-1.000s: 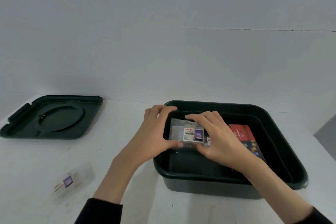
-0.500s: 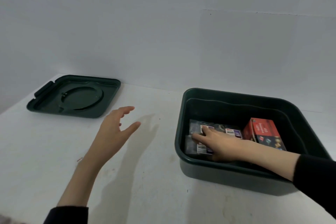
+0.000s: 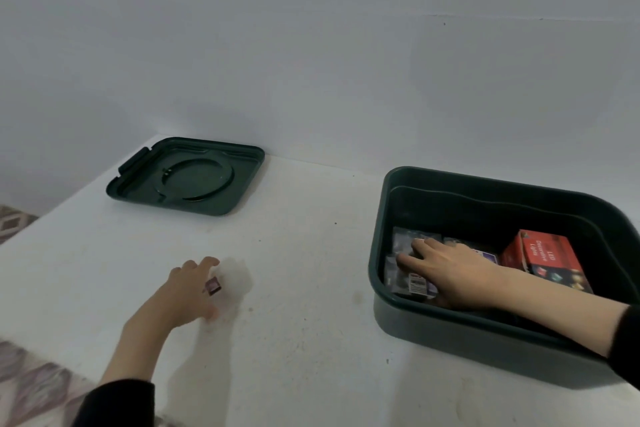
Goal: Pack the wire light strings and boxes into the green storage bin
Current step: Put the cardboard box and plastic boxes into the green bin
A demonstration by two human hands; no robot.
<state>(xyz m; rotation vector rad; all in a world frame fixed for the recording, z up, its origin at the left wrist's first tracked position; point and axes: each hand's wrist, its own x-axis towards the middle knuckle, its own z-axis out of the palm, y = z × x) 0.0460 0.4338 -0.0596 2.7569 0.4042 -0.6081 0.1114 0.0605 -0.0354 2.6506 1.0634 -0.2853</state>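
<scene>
**Left hand over a loose packet, right hand flat inside the bin**

The left hand (image 3: 183, 295) is stretched forward, low over the bench (image 3: 304, 305), with its fingers spread and only lightly bent. Its fingertips lie at a clear packet (image 3: 229, 282) of wire lights that has a small purple label, and the thumb sits at the packet's near side. The picture is blurred here, so it does not show whether the fingers actually touch the packet. The packet lies flat on the bench, left of the middle, about halfway between the near and far edges. A black sleeve (image 3: 114, 404) covers the left forearm at the near edge.

The right hand (image 3: 450, 274) reaches into the green storage bin (image 3: 485, 215) over its near rim. Its palm faces down and its fingers are straight and close together, resting on a few clear packets of lights (image 3: 405, 241) that lie flat in the left half of the bin. A red box (image 3: 543, 255), printed "LED Decorative Lights", stands in the right half of the bin, just beside the right wrist.

The bin sits on the right side of the bench, with its right end running out of view. The bin's dark green lid (image 3: 187, 177) lies flat near the far left corner of the bench, close to the pale wall (image 3: 311, 62) and well apart from the bin. A patterned floor covering (image 3: 20, 378) shows past the bench's left edge.
</scene>
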